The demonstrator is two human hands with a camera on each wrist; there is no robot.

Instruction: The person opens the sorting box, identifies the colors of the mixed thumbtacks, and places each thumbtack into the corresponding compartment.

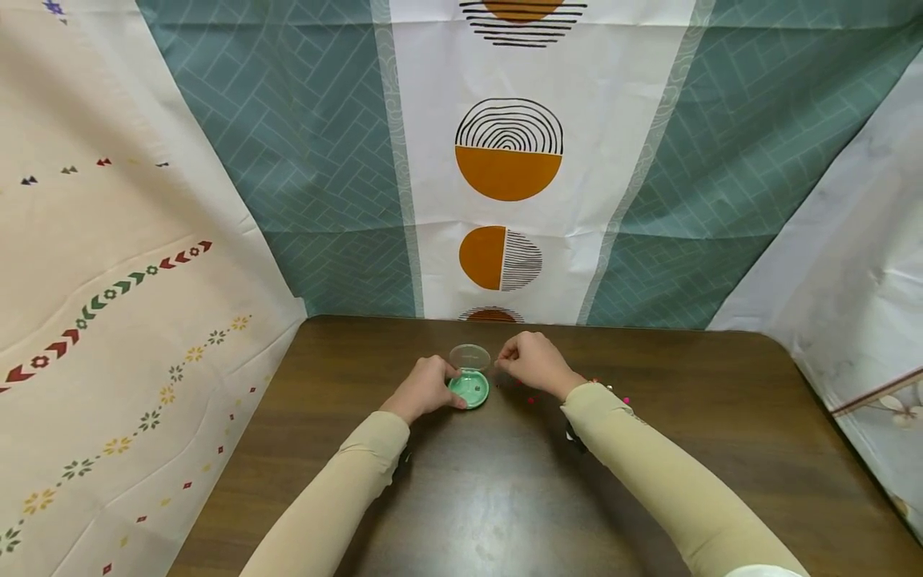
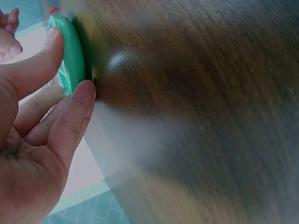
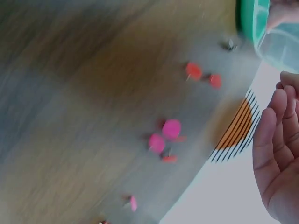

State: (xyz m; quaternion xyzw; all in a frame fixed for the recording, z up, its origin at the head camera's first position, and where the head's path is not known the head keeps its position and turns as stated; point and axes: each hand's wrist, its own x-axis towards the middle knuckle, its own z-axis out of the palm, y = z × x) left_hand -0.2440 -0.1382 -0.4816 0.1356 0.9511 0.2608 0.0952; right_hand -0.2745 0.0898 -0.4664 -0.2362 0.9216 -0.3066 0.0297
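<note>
A round green case (image 1: 469, 389) with a raised clear lid (image 1: 470, 357) lies on the table, a small dark thing inside it. My left hand (image 1: 427, 388) holds the case by its left edge, thumb on the near side, fingers on the far side; the left wrist view shows the green rim (image 2: 74, 56) between thumb and fingers. Just right of the lid, my right hand (image 1: 535, 362) hovers with its fingertips brought together; whether something tiny is between them is hidden. Red thumbtacks (image 3: 193, 70) and pink thumbtacks (image 3: 171, 129) lie scattered beneath and beside it.
The brown wooden table (image 1: 483, 497) ends at a patterned cloth (image 1: 497, 264) hanging behind it. More cloth (image 1: 144, 320) hangs along the left side. A silvery tack (image 3: 229, 45) lies close to the case, and several loose tacks are by the right forearm.
</note>
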